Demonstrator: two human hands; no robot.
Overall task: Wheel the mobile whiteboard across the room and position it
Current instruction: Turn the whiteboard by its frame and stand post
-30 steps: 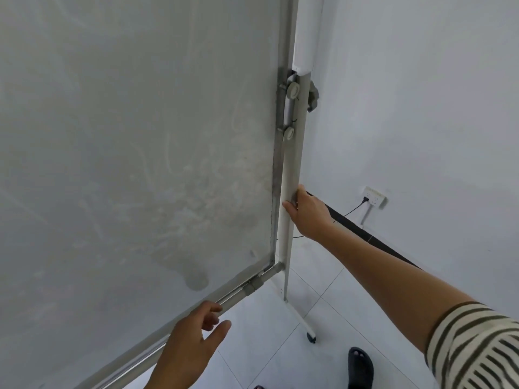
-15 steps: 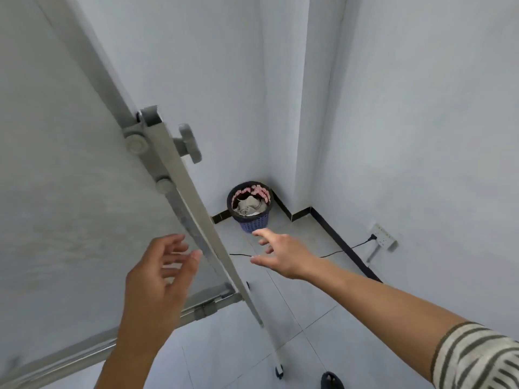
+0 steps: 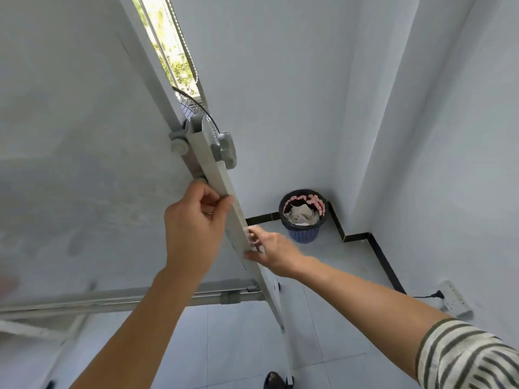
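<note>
The mobile whiteboard (image 3: 78, 153) fills the left half of the view, its smeared grey surface facing me. Its white side post (image 3: 216, 178) runs down to the right edge, with a grey clamp knob (image 3: 226, 148) near the top. My left hand (image 3: 193, 228) is wrapped around the post just below the knob. My right hand (image 3: 269, 252) grips the same post lower down, from the right side. A caster (image 3: 289, 381) at the foot of the post shows at the bottom edge.
A dark wastebasket (image 3: 304, 216) with rubbish stands in the corner ahead. White walls close in on the right, with a black skirting (image 3: 379, 256). A power strip (image 3: 455, 299) with a plugged cable lies at the wall. A fan (image 3: 196, 110) and window show behind the board.
Both hands, which hung free half a second ago, have closed on the side post. A second ago my left hand was at the board's bottom rail. The view has swung toward the corner.
</note>
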